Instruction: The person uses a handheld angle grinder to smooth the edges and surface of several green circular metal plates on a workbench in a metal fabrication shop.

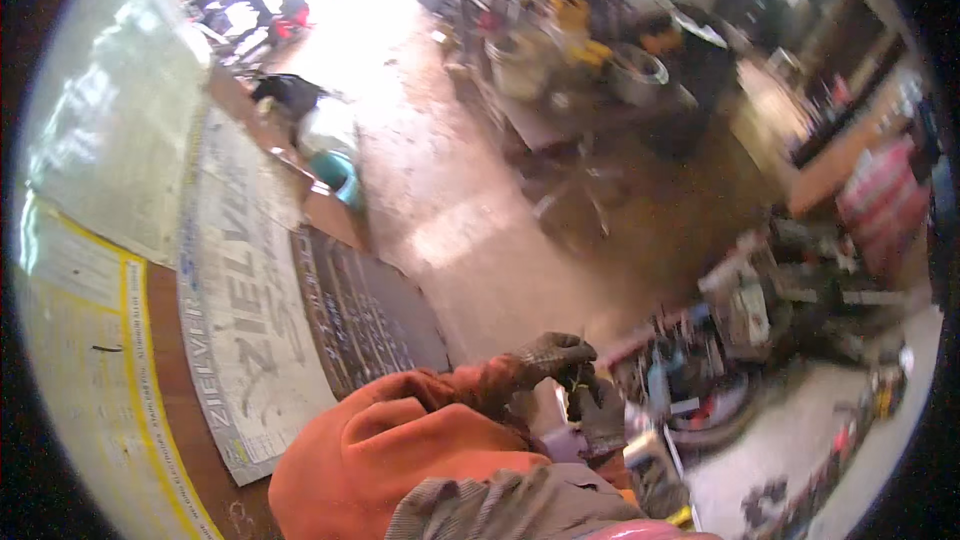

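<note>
Both my hands wear dark grey work gloves and meet low in the middle of the view. At the end of an orange sleeve, my left hand has its fingers curled together in a pinch. My right hand is just below it, its fingers bent and closed. Something small, dark and yellowish lies between the two hands; blur and the gloves hide what it is. A pale purple patch shows right beside the hands, too unclear to name.
Printed boards line the wall at my left, with a dark panel beside them. A teal bucket stands farther off. Ahead, a cluttered table holds buckets. At right are a tool rack and machine parts.
</note>
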Demonstrator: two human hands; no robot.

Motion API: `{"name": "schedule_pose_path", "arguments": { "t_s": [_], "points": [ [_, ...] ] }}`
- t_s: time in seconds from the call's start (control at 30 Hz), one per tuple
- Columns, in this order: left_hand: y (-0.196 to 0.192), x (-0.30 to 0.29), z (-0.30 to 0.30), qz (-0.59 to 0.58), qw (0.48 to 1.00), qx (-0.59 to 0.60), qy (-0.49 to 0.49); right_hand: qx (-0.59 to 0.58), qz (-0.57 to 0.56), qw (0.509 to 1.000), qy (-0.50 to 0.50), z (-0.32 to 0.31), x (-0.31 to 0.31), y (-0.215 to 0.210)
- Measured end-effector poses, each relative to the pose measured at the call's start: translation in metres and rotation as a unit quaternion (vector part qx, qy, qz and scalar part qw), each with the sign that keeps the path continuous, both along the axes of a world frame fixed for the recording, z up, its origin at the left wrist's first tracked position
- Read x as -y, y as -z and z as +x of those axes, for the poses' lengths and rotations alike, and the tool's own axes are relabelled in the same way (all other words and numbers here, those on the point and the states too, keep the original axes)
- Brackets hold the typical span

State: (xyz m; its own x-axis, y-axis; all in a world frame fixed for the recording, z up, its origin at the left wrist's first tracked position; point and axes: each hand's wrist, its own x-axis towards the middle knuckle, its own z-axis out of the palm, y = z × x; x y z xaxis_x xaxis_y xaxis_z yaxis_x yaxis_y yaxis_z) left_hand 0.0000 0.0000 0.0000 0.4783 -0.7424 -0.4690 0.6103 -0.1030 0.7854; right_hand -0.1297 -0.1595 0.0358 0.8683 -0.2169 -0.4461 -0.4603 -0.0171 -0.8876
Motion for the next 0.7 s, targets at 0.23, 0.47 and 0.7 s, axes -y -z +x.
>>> {"name": "schedule_pose_path", "arguments": {
  "t_s": [0.23, 0.47, 0.7],
  "points": [
    [-0.03, -0.162, 0.155, 0.039, 0.93, -0.011, -0.364, 0.056, 0.031, 0.988, -0.14, 0.215, -0.043, 0.046],
    [-0.019, -0.253, 0.246, 0.145, 0.911, 0.0, -0.386, -0.061, -0.038, 0.958, -0.277, 0.323, -0.065, 0.143],
    [0.199, -0.463, 0.294, 0.623, 0.776, 0.101, 0.023, 0.008, -0.173, 0.87, -0.462, 0.533, -0.15, 0.138]
  ]
}}
